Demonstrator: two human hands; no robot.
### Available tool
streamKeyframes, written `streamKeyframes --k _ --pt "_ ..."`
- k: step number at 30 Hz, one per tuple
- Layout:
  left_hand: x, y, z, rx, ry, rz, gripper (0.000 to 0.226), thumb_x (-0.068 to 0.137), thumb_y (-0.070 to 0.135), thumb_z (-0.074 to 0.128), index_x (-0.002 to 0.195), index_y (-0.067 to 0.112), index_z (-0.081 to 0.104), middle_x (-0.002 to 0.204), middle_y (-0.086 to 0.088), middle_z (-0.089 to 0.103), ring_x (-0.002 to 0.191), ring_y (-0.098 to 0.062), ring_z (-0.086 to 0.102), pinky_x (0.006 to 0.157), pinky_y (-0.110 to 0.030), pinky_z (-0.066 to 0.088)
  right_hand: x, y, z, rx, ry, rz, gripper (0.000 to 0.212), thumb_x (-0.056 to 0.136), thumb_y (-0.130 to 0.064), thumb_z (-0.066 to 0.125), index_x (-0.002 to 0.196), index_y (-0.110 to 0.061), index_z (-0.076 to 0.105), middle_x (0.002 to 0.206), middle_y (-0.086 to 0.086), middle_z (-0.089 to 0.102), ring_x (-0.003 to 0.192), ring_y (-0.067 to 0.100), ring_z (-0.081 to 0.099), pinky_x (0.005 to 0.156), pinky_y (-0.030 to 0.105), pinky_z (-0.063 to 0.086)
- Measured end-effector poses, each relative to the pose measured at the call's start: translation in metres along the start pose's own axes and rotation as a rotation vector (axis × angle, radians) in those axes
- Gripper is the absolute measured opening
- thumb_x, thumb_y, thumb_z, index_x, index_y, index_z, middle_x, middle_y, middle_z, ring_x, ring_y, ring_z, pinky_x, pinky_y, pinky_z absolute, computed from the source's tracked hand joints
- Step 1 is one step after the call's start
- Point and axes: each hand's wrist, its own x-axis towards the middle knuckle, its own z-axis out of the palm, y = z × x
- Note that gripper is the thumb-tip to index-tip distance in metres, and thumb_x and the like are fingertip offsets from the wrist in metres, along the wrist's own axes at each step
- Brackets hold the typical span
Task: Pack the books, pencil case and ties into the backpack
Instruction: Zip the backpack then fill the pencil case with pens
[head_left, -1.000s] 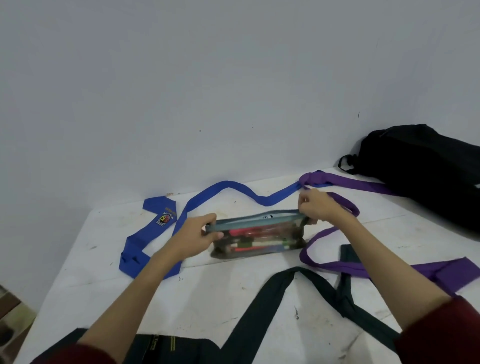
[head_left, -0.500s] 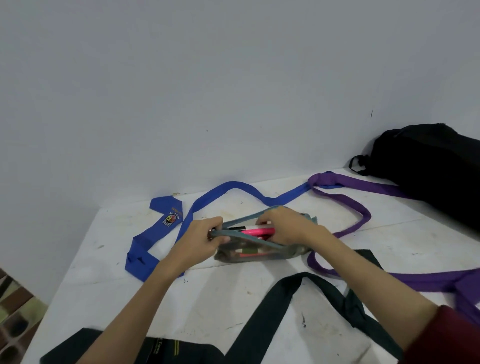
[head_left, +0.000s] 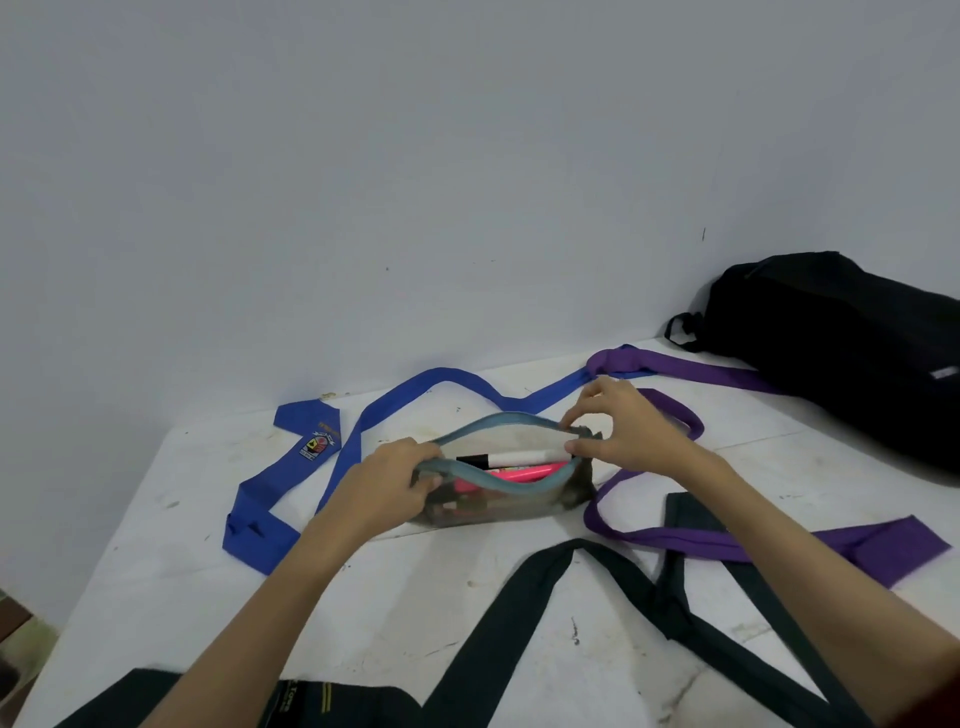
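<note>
A see-through pencil case (head_left: 511, 500) with a grey-blue zip edge lies in the middle of the white table (head_left: 156, 561), its mouth gaping open. Pens show inside, one pink and one white with a black cap. My left hand (head_left: 387, 480) grips the case's left end. My right hand (head_left: 621, 428) pinches the zip edge at the right end. A blue tie (head_left: 332, 457) snakes behind and to the left. A purple tie (head_left: 675, 535) loops on the right. A dark green tie (head_left: 524, 618) lies in front. The black backpack (head_left: 841, 343) rests at the far right against the wall.
The grey wall (head_left: 467, 182) runs right behind the table. The table's left edge drops off to a tiled floor (head_left: 15, 644) at the lower left. No books are in view.
The case was zipped a second ago; its mouth now stands wide open. My right hand went left along the zip edge and is back at the right end. My left hand kept its hold.
</note>
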Motion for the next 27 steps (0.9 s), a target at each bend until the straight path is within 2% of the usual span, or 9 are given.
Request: streamKeyframes --k 3,5,9,11,13,16,18,23,27 --pt "0.001 -0.007 -0.005 0.007 -0.007 -0.087 0.009 0.090 0.032 0.058 0.093 0.026 0.063 0.085 0.008 0.061 0.080 -0.012 0.057 0.064 -0.024 0.044 -0.006 0.005 -0.005 0.140 -0.130 0.059 0.031 0.080 -0.029 0.073 0.110 -0.025 0.067 0.108 -0.005 0.059 0.089 0.013 0.058 0.068 0.008 0.042" --pt "0.001 -0.011 -0.010 -0.080 -0.030 -0.104 0.011 0.087 0.029 0.063 0.077 0.031 0.059 0.077 0.010 0.060 0.079 -0.013 0.057 0.066 -0.024 0.045 -0.007 0.012 -0.003 0.173 -0.084 0.078 0.022 0.082 -0.017 0.071 0.101 -0.026 0.068 0.103 -0.005 0.065 0.087 0.018 0.060 0.064 0.010 0.043" --pt "0.002 0.009 -0.015 -0.248 0.050 -0.027 0.028 0.077 0.007 0.067 0.079 0.033 0.058 0.098 0.009 0.059 0.094 -0.006 0.054 0.077 -0.020 0.040 -0.008 0.017 0.009 0.263 0.050 0.130 0.021 0.080 -0.002 0.069 0.093 -0.019 0.071 0.080 -0.010 0.063 0.073 0.006 0.057 0.064 0.015 0.048" --pt "0.010 0.037 -0.009 -0.333 0.139 -0.009 0.025 0.078 0.006 0.062 0.080 0.031 0.059 0.098 0.011 0.057 0.091 -0.004 0.054 0.076 -0.018 0.042 -0.009 0.018 0.011 0.365 0.092 0.171 0.026 0.078 -0.001 0.072 0.094 -0.020 0.066 0.079 -0.006 0.065 0.071 0.009 0.059 0.066 0.023 0.050" --pt "0.022 0.069 0.005 -0.374 0.121 -0.030 0.008 0.085 0.017 0.061 0.082 0.024 0.064 0.089 0.010 0.063 0.078 -0.004 0.057 0.069 -0.016 0.043 -0.009 0.018 0.011 0.471 0.122 0.224 0.024 0.074 -0.001 0.075 0.087 -0.016 0.063 0.076 -0.001 0.067 0.069 0.013 0.061 0.062 0.022 0.050" --pt "0.042 0.104 0.031 -0.359 -0.034 -0.091 0.044 0.089 0.049 0.052 0.072 0.011 0.066 0.065 -0.004 0.061 0.058 -0.018 0.055 0.060 -0.028 0.045 -0.010 0.015 0.011 0.594 0.120 0.252 0.021 0.070 0.003 0.077 0.070 -0.011 0.062 0.069 0.003 0.065 0.062 0.013 0.061 0.058 0.020 0.052" --pt "0.052 0.119 0.043 -0.421 -0.037 -0.154 0.057 0.086 0.059 0.050 0.060 0.009 0.059 0.053 -0.004 0.051 0.051 -0.017 0.047 0.058 -0.033 0.041 -0.010 0.016 0.009 0.613 0.103 0.252 0.020 0.070 0.003 0.077 0.068 -0.010 0.063 0.066 0.003 0.064 0.060 0.014 0.061 0.059 0.020 0.051" --pt "0.062 0.132 0.057 -0.571 0.075 -0.298 0.029 0.086 0.043 0.060 0.080 0.020 0.075 0.074 0.003 0.071 0.079 -0.012 0.064 0.080 -0.037 0.054 -0.009 0.022 0.005 0.596 0.085 0.233 0.013 0.070 -0.004 0.079 0.071 -0.010 0.068 0.063 0.001 0.065 0.058 0.009 0.060 0.054 0.010 0.045" --pt "0.065 0.134 0.060 -0.670 0.124 -0.403 0.024 0.089 0.033 0.061 0.083 0.015 0.076 0.083 0.001 0.071 0.087 -0.014 0.061 0.080 -0.030 0.051 -0.007 0.024 0.003 0.573 0.087 0.185 0.015 0.073 -0.008 0.078 0.071 -0.017 0.066 0.066 -0.010 0.061 0.056 0.003 0.051 0.051 0.005 0.040"
